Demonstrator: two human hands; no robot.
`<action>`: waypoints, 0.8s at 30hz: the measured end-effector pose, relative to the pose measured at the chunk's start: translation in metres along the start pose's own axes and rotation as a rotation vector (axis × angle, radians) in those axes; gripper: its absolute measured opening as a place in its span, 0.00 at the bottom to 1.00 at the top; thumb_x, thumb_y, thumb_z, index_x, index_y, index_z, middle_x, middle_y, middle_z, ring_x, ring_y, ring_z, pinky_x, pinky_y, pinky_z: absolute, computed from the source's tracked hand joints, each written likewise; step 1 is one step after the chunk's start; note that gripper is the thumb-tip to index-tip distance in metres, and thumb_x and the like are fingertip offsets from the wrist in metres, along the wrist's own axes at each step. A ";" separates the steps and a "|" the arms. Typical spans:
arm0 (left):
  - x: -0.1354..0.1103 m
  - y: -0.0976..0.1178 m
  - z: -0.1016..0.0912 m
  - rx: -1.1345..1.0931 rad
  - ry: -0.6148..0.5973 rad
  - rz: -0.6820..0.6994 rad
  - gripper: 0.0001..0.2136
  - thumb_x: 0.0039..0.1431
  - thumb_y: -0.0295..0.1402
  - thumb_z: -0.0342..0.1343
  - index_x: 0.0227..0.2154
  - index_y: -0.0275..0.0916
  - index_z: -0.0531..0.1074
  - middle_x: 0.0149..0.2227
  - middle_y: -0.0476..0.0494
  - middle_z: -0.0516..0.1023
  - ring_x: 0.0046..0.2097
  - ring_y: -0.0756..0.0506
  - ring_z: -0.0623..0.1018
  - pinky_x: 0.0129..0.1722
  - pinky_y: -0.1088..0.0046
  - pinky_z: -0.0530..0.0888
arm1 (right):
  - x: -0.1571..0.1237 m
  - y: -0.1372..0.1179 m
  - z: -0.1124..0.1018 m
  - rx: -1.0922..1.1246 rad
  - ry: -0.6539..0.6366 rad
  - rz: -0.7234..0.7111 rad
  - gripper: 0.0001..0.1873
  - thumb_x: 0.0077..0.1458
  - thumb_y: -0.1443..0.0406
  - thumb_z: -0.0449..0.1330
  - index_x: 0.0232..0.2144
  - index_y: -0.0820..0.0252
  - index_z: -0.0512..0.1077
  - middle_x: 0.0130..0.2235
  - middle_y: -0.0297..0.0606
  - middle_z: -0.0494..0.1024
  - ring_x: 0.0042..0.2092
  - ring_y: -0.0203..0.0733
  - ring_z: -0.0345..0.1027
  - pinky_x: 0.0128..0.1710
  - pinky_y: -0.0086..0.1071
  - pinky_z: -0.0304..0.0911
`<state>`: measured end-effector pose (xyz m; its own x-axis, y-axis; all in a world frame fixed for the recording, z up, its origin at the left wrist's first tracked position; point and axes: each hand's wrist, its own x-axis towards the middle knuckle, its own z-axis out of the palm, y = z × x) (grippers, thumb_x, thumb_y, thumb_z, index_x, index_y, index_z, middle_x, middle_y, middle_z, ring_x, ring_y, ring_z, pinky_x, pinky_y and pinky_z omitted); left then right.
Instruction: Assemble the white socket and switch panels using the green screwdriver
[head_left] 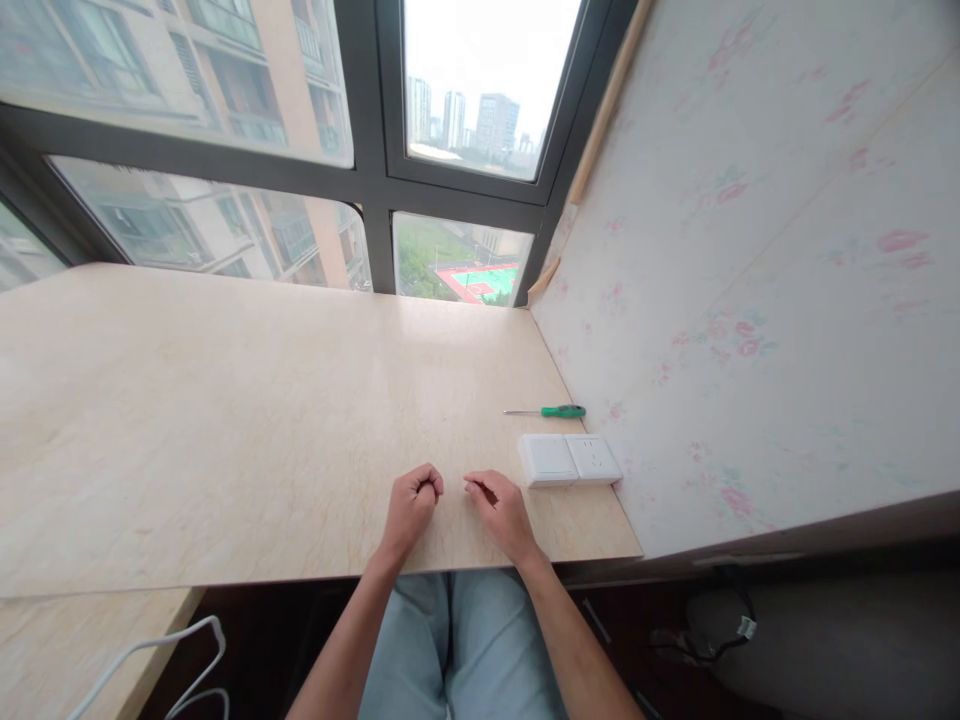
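Note:
My left hand rests near the front edge of the marble-look countertop, its fingers curled into a fist with nothing showing in it. A short gap to the right, my right hand lies with fingers loosely folded and thumb against them; no object shows there either. Just beyond the right hand sit two white electrical plates side by side: a plain-faced switch and a socket with slots. Behind them lies a screwdriver with a green handle, its shaft pointing left. Neither hand touches these things.
A floral-papered wall borders the counter on the right. Dark window frames stand at the back. A white cable loops at the lower left over a lower ledge, and a black cable hangs under the wall at right.

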<state>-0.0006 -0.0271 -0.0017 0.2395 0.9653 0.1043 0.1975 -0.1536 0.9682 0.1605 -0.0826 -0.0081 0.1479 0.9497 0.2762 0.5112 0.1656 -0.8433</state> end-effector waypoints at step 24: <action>0.000 -0.002 0.000 0.017 -0.001 0.039 0.07 0.44 0.28 0.43 0.18 0.39 0.66 0.19 0.50 0.67 0.24 0.49 0.66 0.27 0.75 0.62 | -0.004 -0.001 -0.001 -0.018 0.005 -0.015 0.11 0.60 0.65 0.55 0.38 0.56 0.78 0.38 0.39 0.81 0.41 0.41 0.73 0.42 0.34 0.68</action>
<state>-0.0005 -0.0267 -0.0034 0.2486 0.9582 0.1415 0.2039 -0.1945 0.9595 0.1601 -0.0863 -0.0084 0.1441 0.9457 0.2915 0.5288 0.1754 -0.8304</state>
